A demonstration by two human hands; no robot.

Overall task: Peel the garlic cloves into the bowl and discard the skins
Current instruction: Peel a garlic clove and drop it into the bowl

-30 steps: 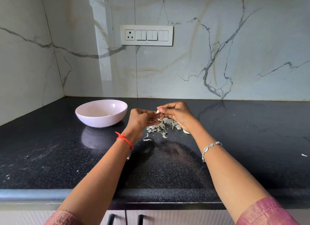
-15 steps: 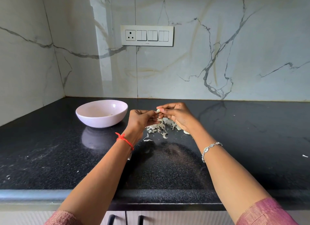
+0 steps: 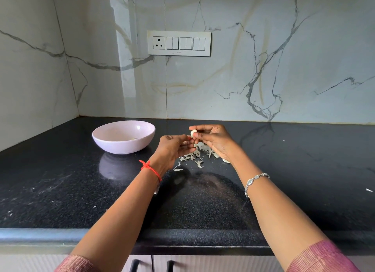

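At the worktop's middle: both hands are meeting just above a heap of skins, well in from the front edge of the black worktop (image 3: 60, 180).
Right hand (image 3: 215, 142): it is hovering over the heap, its thumb and forefinger pinching a garlic clove while the other fingers are curling loosely beneath.
Garlic clove (image 3: 192, 133): pale and mostly bare, it is standing up out of the right fingertips, off the worktop, between the two hands.
Left hand (image 3: 172, 148): its fingers are curling inward, tips reaching to just under the clove; whether they are gripping a scrap of skin or only touching it, I cannot tell.
Garlic skins (image 3: 194, 157): they are lying in a loose pile beneath the hands, with a few strips trailing toward the front edge.
Pale piece (image 3: 225, 160): it is lying on the worktop just under the right wrist; clove or skin, I cannot tell.
Bowl (image 3: 121, 147): pale lilac, it is sitting upright toward the back left corner, apart from the pile.
Peeled piece (image 3: 133, 138): something small and pale is lying inside the bowl.
Wrists: a red thread (image 3: 151, 169) is circling the left, a silver bracelet (image 3: 255, 180) the right.
White fleck (image 3: 369, 190): it is lying near the worktop's right edge.
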